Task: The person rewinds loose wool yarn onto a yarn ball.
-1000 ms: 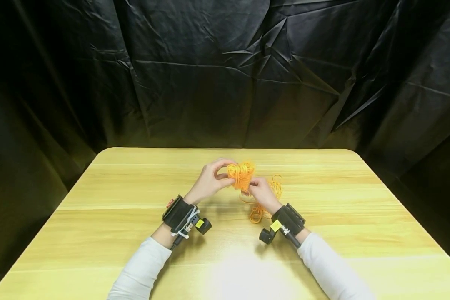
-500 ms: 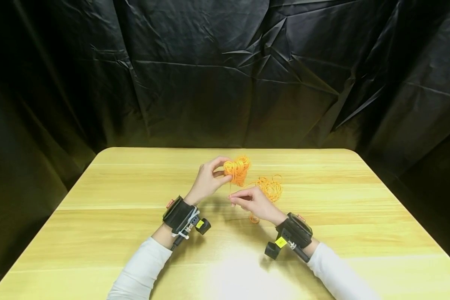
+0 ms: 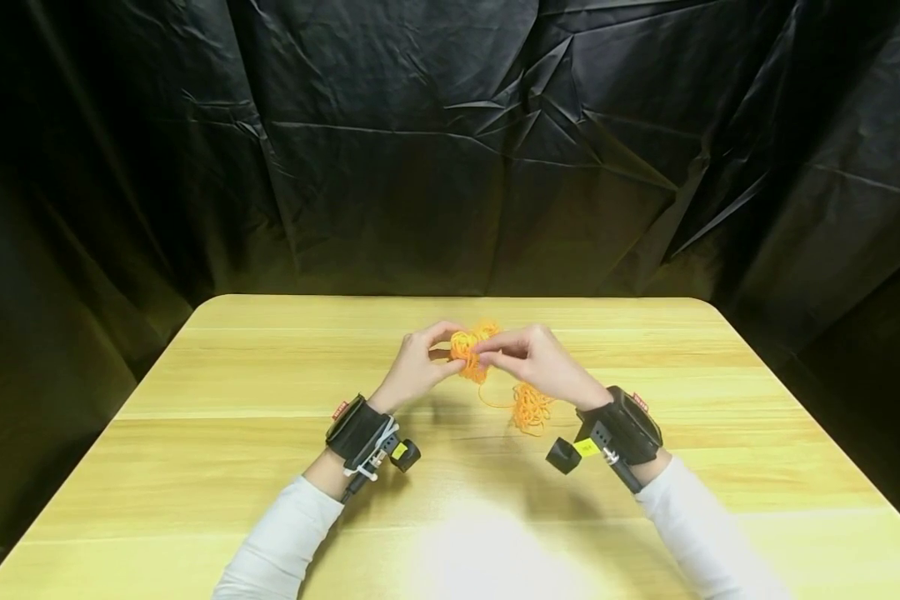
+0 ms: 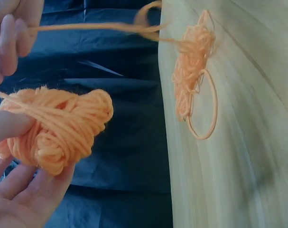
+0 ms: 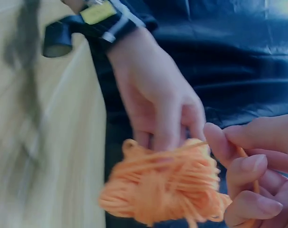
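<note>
Right hand has risen, pinching an orange yarn strand; left hand grips orange, wound-yarn bundle above pale wooden table, long axis crosswise in left-wrist view, toward tabletop.

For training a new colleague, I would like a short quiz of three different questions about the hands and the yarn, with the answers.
1. Multiple choice: what does the left hand grip?
A) a pair of scissors
B) a wound yarn bundle
C) a wooden spool

2. True or false: the loose yarn pile and the bundle have different colours.

3. Fill in: the right hand pinches a ____ of yarn.

Key:
1. B
2. False; both are orange.
3. strand
</note>
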Demonstrator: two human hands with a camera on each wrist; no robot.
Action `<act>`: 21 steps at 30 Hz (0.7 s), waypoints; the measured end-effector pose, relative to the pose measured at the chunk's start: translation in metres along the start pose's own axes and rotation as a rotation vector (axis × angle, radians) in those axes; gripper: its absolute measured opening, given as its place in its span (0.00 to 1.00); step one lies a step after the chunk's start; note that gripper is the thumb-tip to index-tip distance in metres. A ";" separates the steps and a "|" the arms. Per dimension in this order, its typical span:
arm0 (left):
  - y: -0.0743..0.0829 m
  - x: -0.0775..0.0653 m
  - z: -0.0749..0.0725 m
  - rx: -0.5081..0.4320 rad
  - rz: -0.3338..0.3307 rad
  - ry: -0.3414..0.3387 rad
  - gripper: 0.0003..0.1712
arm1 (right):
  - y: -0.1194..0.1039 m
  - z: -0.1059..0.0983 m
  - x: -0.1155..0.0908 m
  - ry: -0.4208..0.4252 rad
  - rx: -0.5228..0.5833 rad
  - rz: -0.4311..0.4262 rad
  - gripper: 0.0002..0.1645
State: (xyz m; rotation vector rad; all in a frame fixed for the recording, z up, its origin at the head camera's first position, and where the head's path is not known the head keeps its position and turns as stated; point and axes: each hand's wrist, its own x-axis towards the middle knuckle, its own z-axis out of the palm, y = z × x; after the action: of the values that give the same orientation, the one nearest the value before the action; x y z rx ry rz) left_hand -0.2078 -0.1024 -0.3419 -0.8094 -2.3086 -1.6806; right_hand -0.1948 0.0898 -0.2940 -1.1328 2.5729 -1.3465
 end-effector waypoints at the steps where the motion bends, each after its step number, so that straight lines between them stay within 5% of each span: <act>1: 0.000 0.000 0.000 -0.005 -0.006 -0.011 0.17 | 0.000 -0.003 0.001 0.025 0.016 0.010 0.12; 12: 0.000 0.000 0.004 -0.056 -0.016 -0.134 0.24 | 0.022 -0.016 0.020 0.303 0.273 0.017 0.14; 21: 0.005 0.000 0.003 -0.118 -0.015 -0.175 0.24 | 0.055 0.006 0.022 0.299 0.381 0.206 0.16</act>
State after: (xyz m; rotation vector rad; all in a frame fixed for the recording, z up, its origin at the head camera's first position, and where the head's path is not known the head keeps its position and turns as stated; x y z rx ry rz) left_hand -0.2047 -0.0991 -0.3389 -1.0015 -2.3498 -1.8347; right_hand -0.2411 0.0919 -0.3306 -0.6303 2.3663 -1.9604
